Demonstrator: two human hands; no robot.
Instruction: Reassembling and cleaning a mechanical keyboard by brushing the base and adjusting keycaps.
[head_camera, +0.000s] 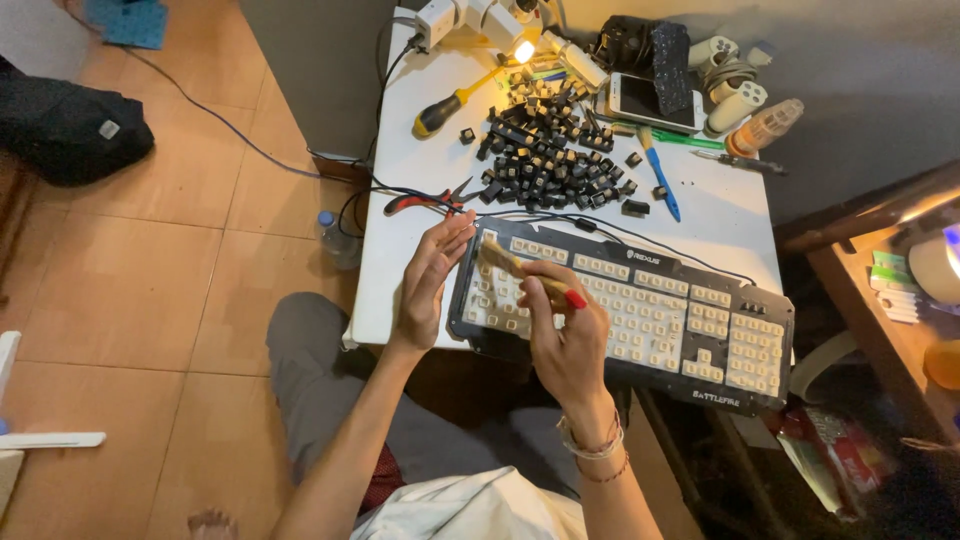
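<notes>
A wooden-handled brush with pale bristles and a red-tipped end (525, 272) lay slantwise over the left part of a black keyboard stripped of its keycaps (640, 320), bristles pointing toward the counter's (400, 270) far left corner, red tip toward the person. The right hand (565, 335) curled closed around its handle, forearm rising from the near edge. The left hand (428, 285) stood on edge, fingers spread, just beside the keyboard's left end. A heap of black keycaps (550, 160) lay near the far edge.

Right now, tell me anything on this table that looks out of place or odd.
The keyboard has no keycaps; they sit in a loose black heap behind it. It also overhangs the table's front edge. The right hand holds a brush.
</notes>
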